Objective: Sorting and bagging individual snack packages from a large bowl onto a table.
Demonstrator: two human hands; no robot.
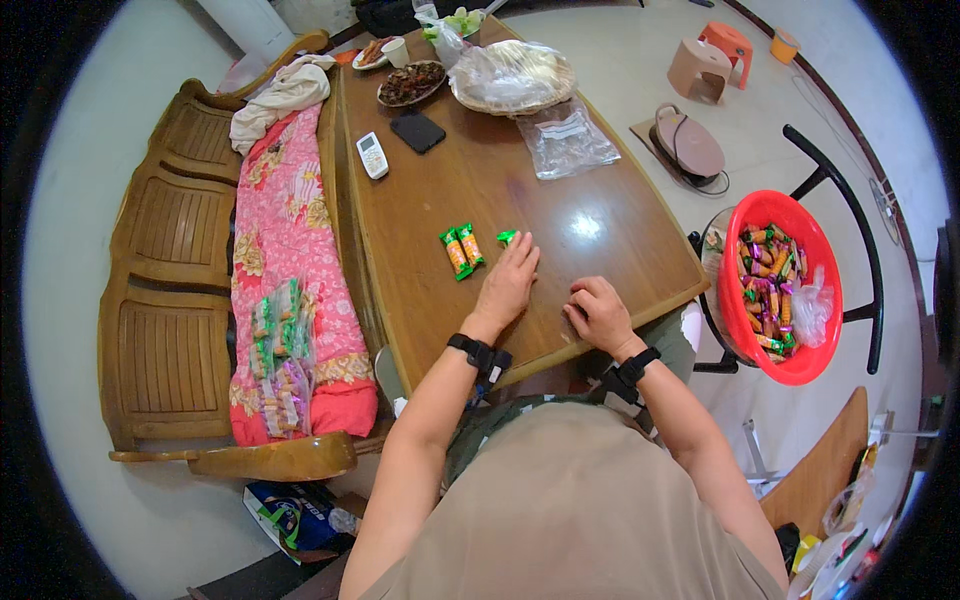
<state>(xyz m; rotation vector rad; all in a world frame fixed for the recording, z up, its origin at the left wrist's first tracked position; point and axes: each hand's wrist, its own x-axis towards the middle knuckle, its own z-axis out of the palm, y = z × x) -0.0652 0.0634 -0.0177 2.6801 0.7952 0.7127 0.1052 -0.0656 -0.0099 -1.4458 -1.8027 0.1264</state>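
My left hand [509, 277] lies palm down on the wooden table [420, 330], its fingers closed over a small wrapped snack [507, 237]. Only that snack's green end shows past the fingers. Just left of it, two snack packets [457, 252] with green ends and orange middles lie side by side. My right hand [602, 314] rests near the table's front edge, fingers curled in; nothing shows in it. Both wrists wear dark bands.
A red basin [833, 300] of wrapped snacks stands at right. Bagged snacks [285, 340] lie on the pink-covered bench at left. Farther up the table are a remote [372, 156], a phone [417, 131], a plate of dark food [411, 84], a plastic-covered basket [510, 78] and a clear bag [567, 140].
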